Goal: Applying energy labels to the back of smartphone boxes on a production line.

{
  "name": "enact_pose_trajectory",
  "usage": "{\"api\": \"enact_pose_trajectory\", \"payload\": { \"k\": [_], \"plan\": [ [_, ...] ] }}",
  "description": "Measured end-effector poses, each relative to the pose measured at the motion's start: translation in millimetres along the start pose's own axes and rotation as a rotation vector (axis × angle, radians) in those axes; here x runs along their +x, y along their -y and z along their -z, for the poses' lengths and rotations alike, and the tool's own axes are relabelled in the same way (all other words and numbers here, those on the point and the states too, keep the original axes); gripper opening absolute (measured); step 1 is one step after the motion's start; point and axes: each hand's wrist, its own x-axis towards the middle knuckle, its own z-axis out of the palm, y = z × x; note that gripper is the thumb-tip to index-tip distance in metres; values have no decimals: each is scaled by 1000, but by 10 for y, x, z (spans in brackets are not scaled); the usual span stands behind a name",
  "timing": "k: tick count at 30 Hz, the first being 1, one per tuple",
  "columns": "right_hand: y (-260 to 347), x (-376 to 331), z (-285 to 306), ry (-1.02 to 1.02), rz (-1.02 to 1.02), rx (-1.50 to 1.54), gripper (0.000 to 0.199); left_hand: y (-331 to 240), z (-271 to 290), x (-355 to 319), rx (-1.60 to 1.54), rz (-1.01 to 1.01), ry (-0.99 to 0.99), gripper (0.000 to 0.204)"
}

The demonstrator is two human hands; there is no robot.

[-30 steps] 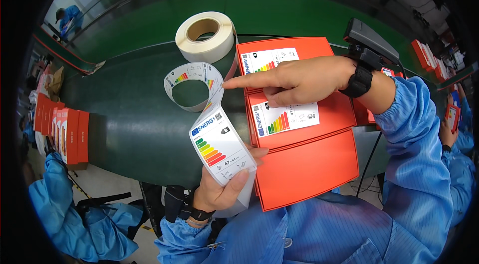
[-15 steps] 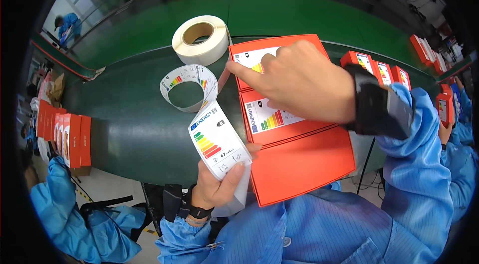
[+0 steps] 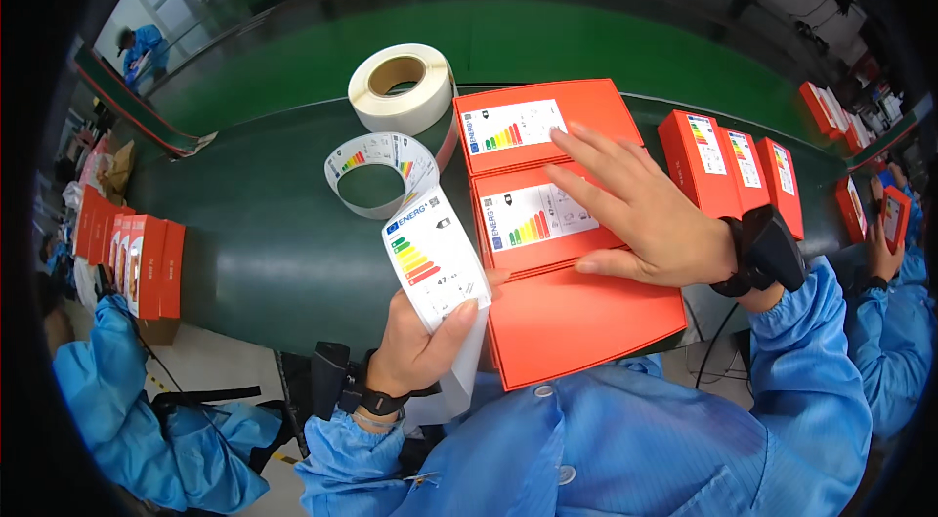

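Three red boxes lie in a column in front of me. The far box [image 3: 596,111] and the middle box [image 3: 503,263] each carry a white energy label, while the near box [image 3: 586,322] has a plain top. My left hand [image 3: 420,346] pinches a strip of energy labels [image 3: 435,258] between thumb and fingers, left of the boxes. From there the strip curls away toward the label roll [image 3: 401,87], which stands behind it. My right hand [image 3: 650,209] is open, fingers spread, over the middle box and partly hiding its label. Nothing shows in that hand.
Labelled red boxes [image 3: 689,165] stand in a row at right on the dark green work surface [image 3: 264,253]. More red boxes [image 3: 147,263] stand at far left beside a person in blue [image 3: 166,409]. At far right a co-worker's hand [image 3: 884,253] holds a red box.
My right hand has moved back from the far box toward the near right, and its fingers have spread, uncovering the far label. My left hand keeps its hold on the strip.
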Motion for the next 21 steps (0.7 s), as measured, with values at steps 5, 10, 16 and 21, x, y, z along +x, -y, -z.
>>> {"api": "enact_pose_trajectory", "payload": {
  "k": [5,10,16,21],
  "plan": [
    [354,492,70,-393,127,646,57,-191,30,-21,340,-151,3,25],
    [549,677,11,-196,157,965,47,-324,76,-214,564,-215,-61,19],
    [740,607,-79,-207,287,1164,21,-484,82,-399,-98,253,82,52],
    [794,640,-94,-437,431,788,26,-630,50,-291,-1121,441,-174,51]
  ]
}}
